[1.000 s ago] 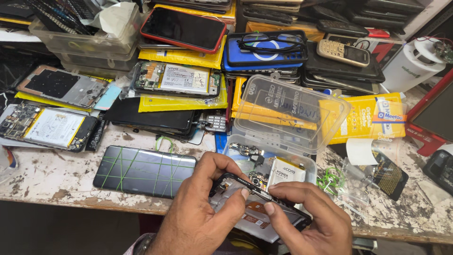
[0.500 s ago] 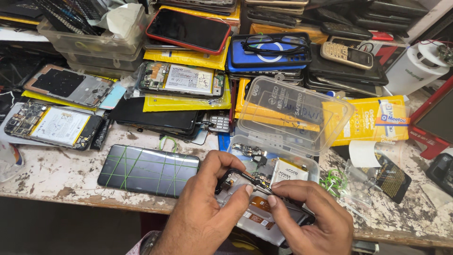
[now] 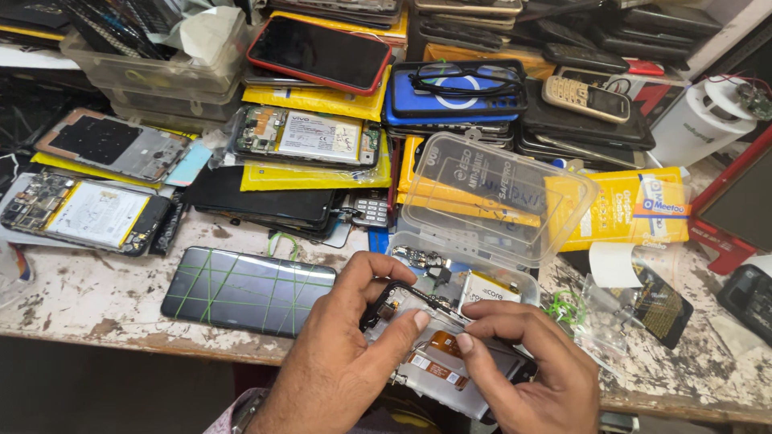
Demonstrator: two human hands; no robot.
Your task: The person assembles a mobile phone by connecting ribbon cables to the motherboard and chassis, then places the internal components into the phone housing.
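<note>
both hands, left (image 3: pixel 342 362) and right (image 3: pixel 531 370), pinch a thin black strip (image 3: pixel 426 302) over the opened phone (image 3: pixel 458 370)

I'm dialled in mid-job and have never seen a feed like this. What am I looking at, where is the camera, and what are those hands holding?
There is no machine here: the view comes from a camera worn on a person's head, looking down at their own two bare hands over a scuffed, paint-chipped workbench. The left hand and the right hand together hold an opened phone with its back off, so its inner parts and an orange flat cable show. The fingers of both hands pinch a small dark part at its top. Just behind sits a clear plastic box with its lid up, holding small parts. To the left lies a dark phone screen wrapped in green rubber bands. Further back are piles of phones, some opened, a red-edged phone and a pair of glasses.
</note>
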